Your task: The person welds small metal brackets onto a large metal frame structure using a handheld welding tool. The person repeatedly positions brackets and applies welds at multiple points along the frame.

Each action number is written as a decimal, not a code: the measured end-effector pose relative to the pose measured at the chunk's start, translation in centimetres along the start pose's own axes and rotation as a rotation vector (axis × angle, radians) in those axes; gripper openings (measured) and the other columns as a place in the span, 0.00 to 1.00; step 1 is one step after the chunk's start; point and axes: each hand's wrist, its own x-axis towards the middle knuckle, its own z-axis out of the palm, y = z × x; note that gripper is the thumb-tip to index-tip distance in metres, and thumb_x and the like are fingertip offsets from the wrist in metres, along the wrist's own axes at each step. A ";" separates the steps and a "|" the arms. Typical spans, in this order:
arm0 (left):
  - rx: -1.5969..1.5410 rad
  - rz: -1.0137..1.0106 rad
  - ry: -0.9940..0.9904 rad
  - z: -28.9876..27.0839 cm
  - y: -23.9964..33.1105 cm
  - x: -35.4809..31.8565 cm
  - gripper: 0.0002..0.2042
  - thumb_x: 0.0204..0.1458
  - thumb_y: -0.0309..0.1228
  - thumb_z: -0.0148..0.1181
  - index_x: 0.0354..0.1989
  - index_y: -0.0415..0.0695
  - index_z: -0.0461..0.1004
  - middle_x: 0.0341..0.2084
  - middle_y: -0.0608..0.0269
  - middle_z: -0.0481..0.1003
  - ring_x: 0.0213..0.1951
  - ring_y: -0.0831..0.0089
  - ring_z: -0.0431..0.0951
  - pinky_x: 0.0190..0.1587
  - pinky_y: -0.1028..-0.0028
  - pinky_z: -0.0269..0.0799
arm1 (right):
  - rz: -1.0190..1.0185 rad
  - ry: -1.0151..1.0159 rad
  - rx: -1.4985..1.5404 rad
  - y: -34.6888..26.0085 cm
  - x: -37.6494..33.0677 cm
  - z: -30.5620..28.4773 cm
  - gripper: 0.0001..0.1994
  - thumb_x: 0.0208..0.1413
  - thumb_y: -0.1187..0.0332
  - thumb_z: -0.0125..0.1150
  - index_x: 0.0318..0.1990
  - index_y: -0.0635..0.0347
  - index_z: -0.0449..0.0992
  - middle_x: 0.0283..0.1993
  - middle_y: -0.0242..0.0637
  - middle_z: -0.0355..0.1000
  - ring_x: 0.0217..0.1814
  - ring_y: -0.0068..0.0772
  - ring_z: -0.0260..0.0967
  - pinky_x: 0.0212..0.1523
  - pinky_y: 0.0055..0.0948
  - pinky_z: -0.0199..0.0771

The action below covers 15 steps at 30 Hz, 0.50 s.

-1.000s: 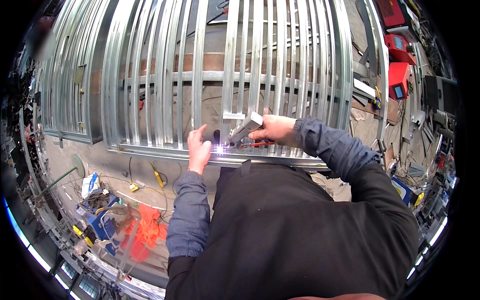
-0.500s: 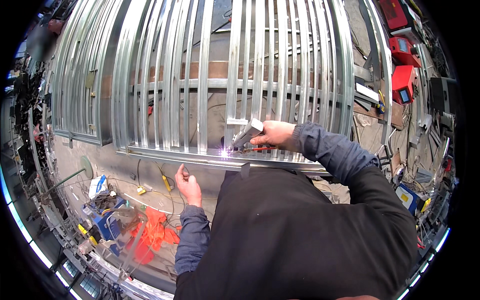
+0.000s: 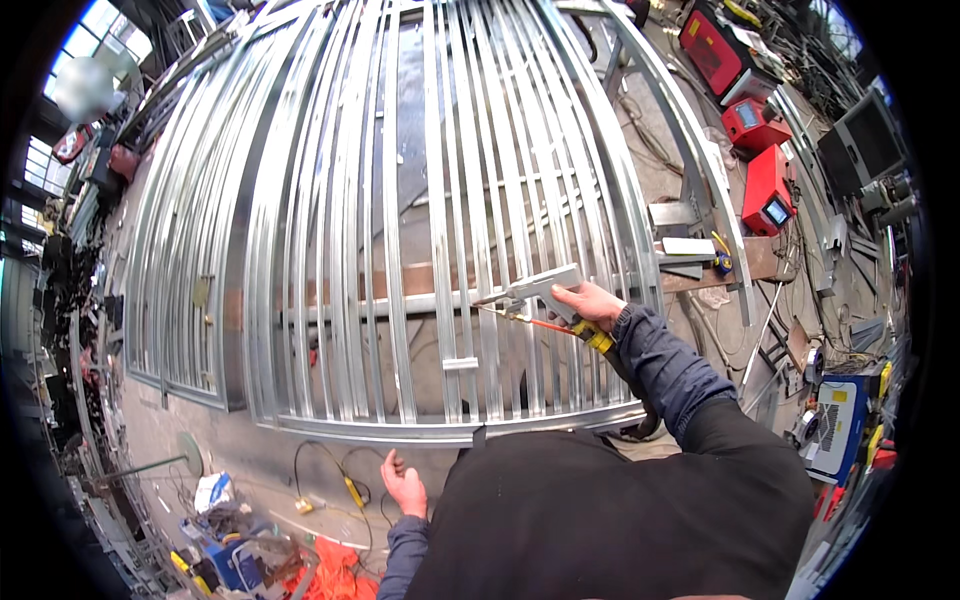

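I see a silvery grey metal frame of slender parallel bars (image 3: 400, 250), a grey welding gun with an orange-yellow handle (image 3: 535, 295), red boxy machines (image 3: 765, 185), my dark blue sleeve (image 3: 665, 365) and orange cloth (image 3: 335, 575).

Right hand (image 3: 588, 301) grips a welding gun (image 3: 530, 292) over the steel frame (image 3: 400, 250).

a grey, pistol-shaped welding torch (image 3: 535, 290) is gripped in the right hand (image 3: 590, 303), its flat body tilted with the nozzle pointing left and slightly down, raised above a large frame of silvery metal bars (image 3: 400, 250). an orange tube and a yellow fitting run from its handle back along the wrist. the frame's many thin bars run lengthwise away from the person, crossed by a few rails, and it lies flat.
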 end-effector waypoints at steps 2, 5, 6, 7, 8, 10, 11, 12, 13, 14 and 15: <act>0.000 0.045 -0.047 0.9 0.8 0.9 0.29 0.46 0.14 0.52 0.61 0.40 0.77 0.46 0.63 0.71 0.45 0.70 0.73 0.53 0.70 0.73 | -0.060 0.084 0.151 3.1 1.9 -4.3 0.23 0.75 0.49 0.57 0.58 0.61 0.76 0.40 0.41 0.82 0.31 0.29 0.79 0.34 0.30 0.82; 0.005 0.096 -0.059 1.4 1.3 1.4 0.29 0.46 0.15 0.53 0.60 0.39 0.77 0.47 0.62 0.71 0.46 0.69 0.73 0.53 0.70 0.73 | -0.005 0.098 0.214 4.6 2.6 -7.1 0.25 0.74 0.44 0.56 0.58 0.59 0.75 0.45 0.40 0.83 0.33 0.27 0.80 0.28 0.39 0.84; 0.005 0.110 -0.061 1.4 1.4 1.5 0.28 0.46 0.15 0.53 0.60 0.39 0.77 0.47 0.62 0.71 0.46 0.69 0.73 0.53 0.70 0.73 | 0.001 0.105 0.230 5.0 3.1 -7.5 0.25 0.73 0.43 0.57 0.57 0.58 0.75 0.45 0.40 0.83 0.33 0.28 0.80 0.26 0.41 0.83; 0.030 0.111 -0.072 1.3 1.6 1.6 0.28 0.46 0.15 0.53 0.60 0.39 0.77 0.47 0.61 0.72 0.48 0.68 0.74 0.53 0.71 0.73 | 0.000 0.097 0.253 5.8 3.8 -7.9 0.25 0.73 0.42 0.57 0.59 0.57 0.74 0.44 0.41 0.82 0.33 0.29 0.80 0.29 0.39 0.84; 0.032 0.124 -0.085 1.1 1.3 1.8 0.28 0.46 0.15 0.53 0.59 0.39 0.77 0.48 0.61 0.72 0.48 0.67 0.74 0.53 0.71 0.73 | 0.004 0.088 0.266 6.5 4.0 -8.3 0.26 0.73 0.42 0.57 0.59 0.57 0.74 0.43 0.41 0.82 0.33 0.30 0.80 0.30 0.39 0.84; 0.039 0.147 -0.111 0.9 0.8 2.4 0.27 0.46 0.15 0.52 0.59 0.39 0.77 0.48 0.60 0.73 0.49 0.67 0.75 0.54 0.71 0.73 | 0.017 0.071 0.292 8.0 4.7 -9.1 0.26 0.73 0.42 0.56 0.60 0.58 0.73 0.43 0.41 0.82 0.32 0.31 0.80 0.32 0.37 0.84; 0.030 0.164 -0.114 0.8 1.4 2.3 0.27 0.46 0.15 0.52 0.58 0.39 0.78 0.48 0.60 0.73 0.49 0.66 0.76 0.54 0.70 0.73 | 0.004 0.066 0.309 8.2 4.9 -9.2 0.27 0.74 0.43 0.56 0.61 0.60 0.71 0.43 0.43 0.82 0.32 0.32 0.80 0.34 0.35 0.84; 0.022 0.176 -0.115 0.6 1.4 2.3 0.27 0.46 0.15 0.52 0.58 0.38 0.78 0.48 0.60 0.73 0.49 0.66 0.76 0.54 0.70 0.73 | 0.009 0.097 0.311 8.6 4.9 -9.1 0.28 0.73 0.42 0.57 0.59 0.62 0.72 0.42 0.42 0.82 0.31 0.31 0.80 0.32 0.34 0.84; 0.012 0.196 -0.117 0.7 1.5 2.8 0.27 0.46 0.15 0.52 0.58 0.38 0.78 0.48 0.60 0.73 0.49 0.66 0.75 0.54 0.70 0.73 | 0.009 0.128 0.263 8.6 4.9 -9.3 0.30 0.73 0.41 0.56 0.59 0.64 0.74 0.44 0.42 0.83 0.34 0.34 0.81 0.36 0.36 0.84; 0.001 0.217 -0.121 0.7 1.6 3.1 0.27 0.46 0.15 0.52 0.58 0.38 0.77 0.48 0.60 0.73 0.49 0.65 0.75 0.55 0.69 0.73 | 0.007 0.161 0.217 8.8 4.8 -9.2 0.32 0.73 0.40 0.55 0.59 0.66 0.75 0.45 0.43 0.83 0.37 0.36 0.82 0.40 0.38 0.84; 0.013 0.210 -0.127 0.5 1.6 3.1 0.26 0.47 0.16 0.53 0.59 0.38 0.77 0.49 0.60 0.74 0.51 0.65 0.75 0.56 0.69 0.72 | 0.015 0.258 0.113 9.1 4.7 -8.9 0.33 0.72 0.39 0.55 0.59 0.68 0.76 0.47 0.46 0.83 0.41 0.41 0.82 0.44 0.40 0.83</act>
